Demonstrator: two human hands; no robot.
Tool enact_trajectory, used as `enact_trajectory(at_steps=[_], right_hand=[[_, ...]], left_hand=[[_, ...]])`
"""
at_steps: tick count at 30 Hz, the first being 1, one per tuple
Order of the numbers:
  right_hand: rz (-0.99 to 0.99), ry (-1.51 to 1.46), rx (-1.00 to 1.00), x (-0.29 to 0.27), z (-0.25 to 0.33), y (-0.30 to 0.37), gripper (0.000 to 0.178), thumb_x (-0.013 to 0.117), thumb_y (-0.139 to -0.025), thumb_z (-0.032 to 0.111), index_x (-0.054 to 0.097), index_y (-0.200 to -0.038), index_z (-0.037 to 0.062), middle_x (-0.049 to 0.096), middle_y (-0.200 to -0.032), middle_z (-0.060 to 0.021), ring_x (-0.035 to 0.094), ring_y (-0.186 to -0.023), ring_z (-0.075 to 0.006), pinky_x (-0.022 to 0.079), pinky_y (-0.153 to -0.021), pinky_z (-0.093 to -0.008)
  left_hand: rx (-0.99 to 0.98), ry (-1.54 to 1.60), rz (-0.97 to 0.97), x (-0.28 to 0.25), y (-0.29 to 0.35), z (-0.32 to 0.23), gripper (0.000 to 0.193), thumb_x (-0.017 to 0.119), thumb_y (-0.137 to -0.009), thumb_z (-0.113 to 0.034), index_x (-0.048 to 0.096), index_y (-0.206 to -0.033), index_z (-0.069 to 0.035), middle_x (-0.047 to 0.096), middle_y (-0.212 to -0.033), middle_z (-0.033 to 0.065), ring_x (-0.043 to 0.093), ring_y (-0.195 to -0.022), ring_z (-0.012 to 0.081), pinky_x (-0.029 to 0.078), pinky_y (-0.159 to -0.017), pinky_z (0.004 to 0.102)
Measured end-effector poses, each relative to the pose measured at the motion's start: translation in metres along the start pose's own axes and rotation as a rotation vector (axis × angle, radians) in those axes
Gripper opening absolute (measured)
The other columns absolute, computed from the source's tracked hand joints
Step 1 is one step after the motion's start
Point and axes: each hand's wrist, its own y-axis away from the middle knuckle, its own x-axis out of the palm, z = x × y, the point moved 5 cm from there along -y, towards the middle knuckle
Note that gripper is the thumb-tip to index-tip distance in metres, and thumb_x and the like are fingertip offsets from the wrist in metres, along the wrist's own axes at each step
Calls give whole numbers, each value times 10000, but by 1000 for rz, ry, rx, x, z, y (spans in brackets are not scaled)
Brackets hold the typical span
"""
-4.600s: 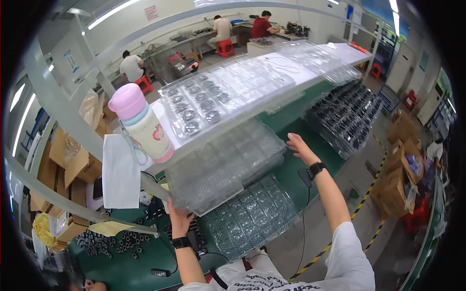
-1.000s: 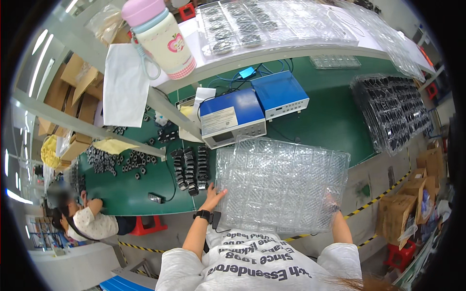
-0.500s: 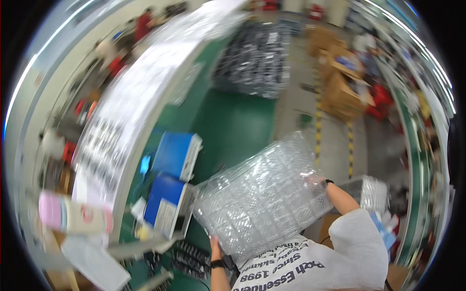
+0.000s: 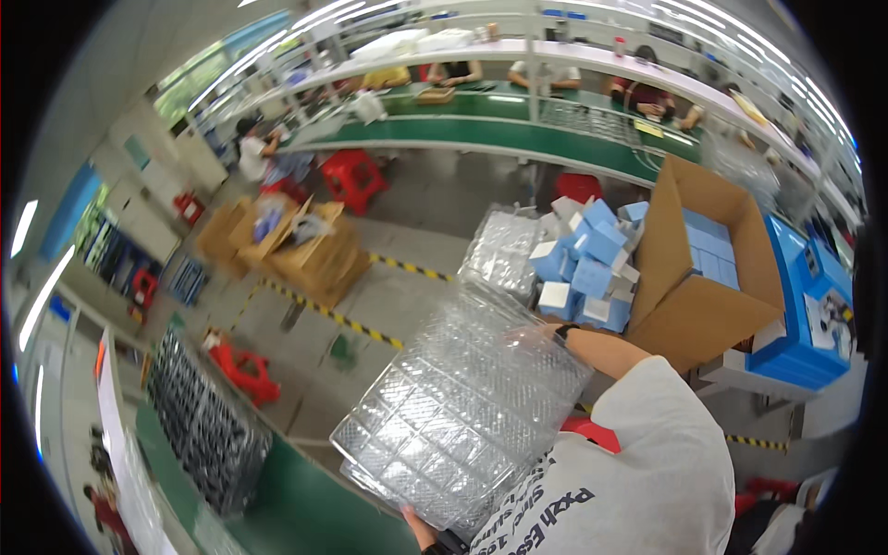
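Note:
A stack of clear plastic trays (image 4: 435, 416), divided into rows of compartments, is held tilted in front of my body. My left hand (image 4: 421, 529) grips its near lower edge; only the thumb side shows. Across the stack, my right hand (image 4: 532, 339) holds the far right edge, its fingers partly hidden by the shiny clear plastic. A dark band circles my right wrist. Beyond the right hand lies another bundle of clear plastic trays (image 4: 504, 248), beside a heap of small light-blue and white boxes (image 4: 592, 259).
An open cardboard carton (image 4: 666, 305) holding blue boxes stands at the right, next to a large blue box (image 4: 800, 342). At the left, a stack of black trays (image 4: 199, 416) rests on the green worktable (image 4: 305, 499). Red stools (image 4: 354, 180) and cartons (image 4: 310, 259) stand on the floor. People sit along the far bench.
My view and body have turned right, away from the worktable toward the heap of blue boxes. The clear tray stack has come along, still between both hands.

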Motion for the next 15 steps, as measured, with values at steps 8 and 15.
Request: enact_trajectory(at_steps=[8, 15], right_hand=[[-12, 43, -70, -138, -108, 45, 644, 610, -923, 128, 360, -1516, 87, 386, -1529, -159, 368, -1406, -285, 332, -1151, -409], [-107, 87, -120, -149, -143, 36, 664, 610, -922, 128, 340, -1527, 88, 353, -1554, -160, 334, -1433, -282, 310, -1167, -406]], left_hand=[[-26, -212, 486, 170, -203, -43, 633, 546, -974, -413, 380, -1431, -7, 535, -1333, 164, 557, -1185, 289, 481, -991, 447], [-40, -381, 651, 256, -321, -54, 856, 684, -882, -432, 280, -1503, -2, 483, -1405, 188, 510, -1247, 310, 439, -1035, 453]])
